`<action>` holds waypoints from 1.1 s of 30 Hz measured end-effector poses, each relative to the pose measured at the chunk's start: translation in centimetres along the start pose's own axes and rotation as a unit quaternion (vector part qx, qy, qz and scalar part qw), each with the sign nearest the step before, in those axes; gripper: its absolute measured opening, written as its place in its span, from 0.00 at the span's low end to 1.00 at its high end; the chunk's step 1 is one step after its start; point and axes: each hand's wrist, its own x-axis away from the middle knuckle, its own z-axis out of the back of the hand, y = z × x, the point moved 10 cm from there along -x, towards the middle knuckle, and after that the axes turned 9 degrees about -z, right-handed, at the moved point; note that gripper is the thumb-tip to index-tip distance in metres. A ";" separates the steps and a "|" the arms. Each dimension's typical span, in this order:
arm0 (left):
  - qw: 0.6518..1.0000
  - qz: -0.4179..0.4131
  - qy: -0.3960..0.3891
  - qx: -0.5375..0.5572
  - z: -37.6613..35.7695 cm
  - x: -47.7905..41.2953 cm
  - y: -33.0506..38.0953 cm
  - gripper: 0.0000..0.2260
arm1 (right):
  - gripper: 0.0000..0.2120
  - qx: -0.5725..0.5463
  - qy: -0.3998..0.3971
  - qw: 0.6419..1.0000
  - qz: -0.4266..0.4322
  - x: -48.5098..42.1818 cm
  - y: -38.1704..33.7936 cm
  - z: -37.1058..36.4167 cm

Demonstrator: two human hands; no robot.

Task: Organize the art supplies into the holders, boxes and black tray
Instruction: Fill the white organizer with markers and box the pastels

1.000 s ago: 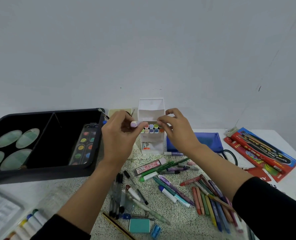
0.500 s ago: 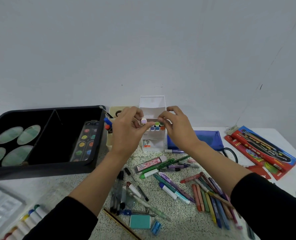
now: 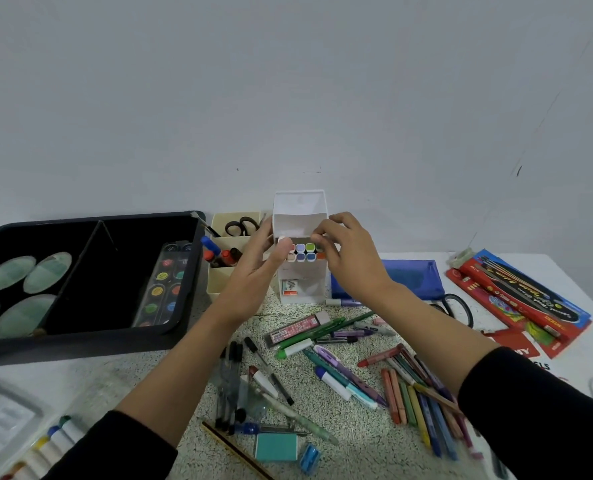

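Note:
A white marker box [image 3: 300, 209] stands upright at the back of the table with its lid flipped up and two rows of coloured marker caps [image 3: 305, 252] showing. My left hand [image 3: 258, 271] is at the box's left side, its thumb on the end of a pale-capped marker [image 3: 282, 240] sitting in the top-left slot. My right hand [image 3: 352, 261] grips the box's right side, fingertips on the top row. The black tray [image 3: 90, 344] lies at the left and holds a watercolour palette [image 3: 163, 282]. A beige holder [image 3: 219, 289] stands between tray and box.
Scissors [image 3: 241, 225] and small bottles sit in the beige holder. Loose pens, markers [image 3: 333, 379] and crayons [image 3: 416, 400] are scattered in front of me. A blue pouch [image 3: 413, 275] and red packs [image 3: 517, 299] lie at the right. Paint tubes [image 3: 42, 448] lie at the front left.
My left hand carried the pale-capped marker from in front of the box into its top-left slot. My right hand stayed on the box's right side.

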 end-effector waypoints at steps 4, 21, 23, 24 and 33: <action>0.997 -0.003 0.058 -0.046 1.7 0.0 -1.5 0.18 | 0.07 -0.001 0.006 1.000 0.004 0.1 -0.1 0.0; 0.955 -0.061 -0.010 -0.289 2.4 -0.5 0.0 0.14 | 0.08 0.000 -0.004 1.000 0.006 0.0 0.0 -0.3; 0.937 -0.054 -0.059 -0.340 2.1 -0.9 0.0 0.14 | 0.08 0.002 -0.004 1.000 0.010 0.1 -0.1 -0.3; 0.929 -0.055 -0.072 -0.360 2.1 -1.1 0.0 0.14 | 0.08 0.003 -0.004 1.000 0.011 0.1 -0.1 -0.3; 0.926 -0.101 -0.021 -0.364 2.8 -1.1 0.2 0.12 | 0.07 0.013 -0.022 0.999 0.019 -0.2 0.0 -0.5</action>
